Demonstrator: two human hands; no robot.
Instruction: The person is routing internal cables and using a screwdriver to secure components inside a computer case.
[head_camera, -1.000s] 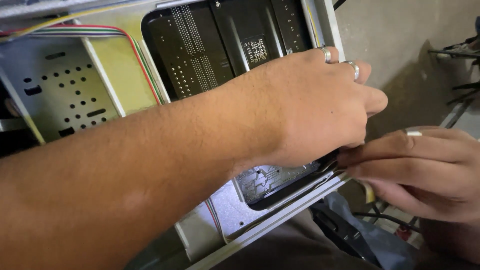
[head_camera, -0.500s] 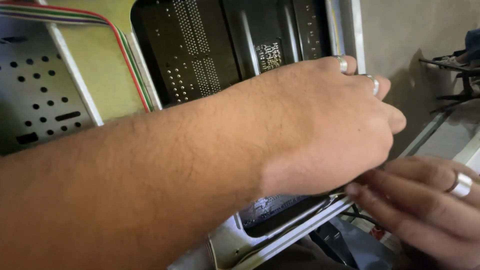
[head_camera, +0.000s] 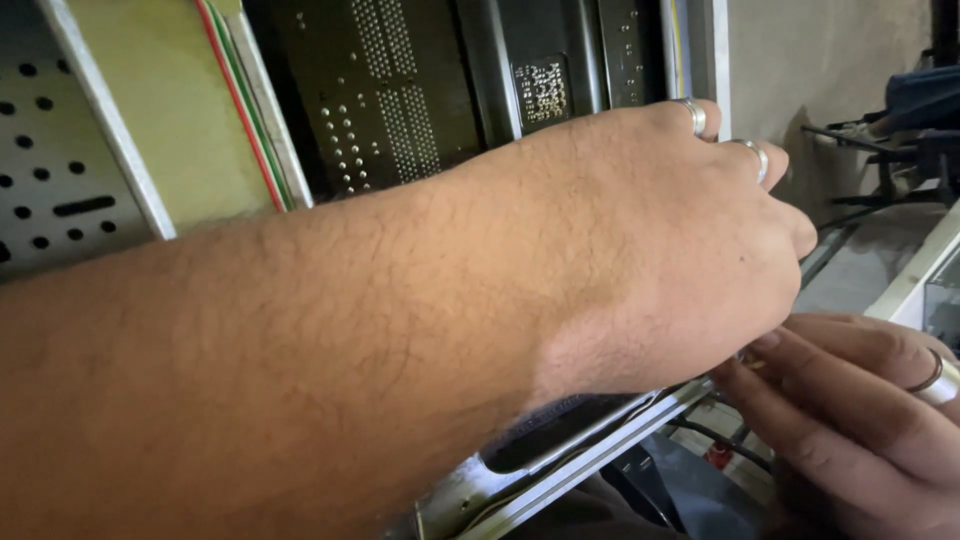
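Two hands meet at the lower edge of an open grey sheet-metal computer case (head_camera: 100, 200), the largest thing in view. Set inside it is a black perforated metal drive unit (head_camera: 420, 110), which lies beyond and above the left hand (head_camera: 660, 250), its long axis running away from the knuckles toward the top of the view. Left of the forearm, a strip of red-edged flat ribbon cable (head_camera: 235, 110) runs along a pale green panel (head_camera: 160, 130).

Beneath the left palm, the pale silver metal rail of the case (head_camera: 600, 455) slants from lower left to upper right, and both hands converge at its upper end. The left hand is nearer to the black unit and covers the rail's end; the right hand (head_camera: 860, 420) comes in from the lower right, its fingertips just beside the heel of the left hand.

The left hand is curled, fingers bent down over the edge, two rings showing, but what the fingers grip is hidden under the palm. The right hand's fingers are drawn close together, pinching toward something small and yellowish (head_camera: 752, 362) at their tips; it is too small and too covered to name, and I cannot tell whether it is truly held. Dark cables (head_camera: 700, 435) below the rail are cut off by the frame.
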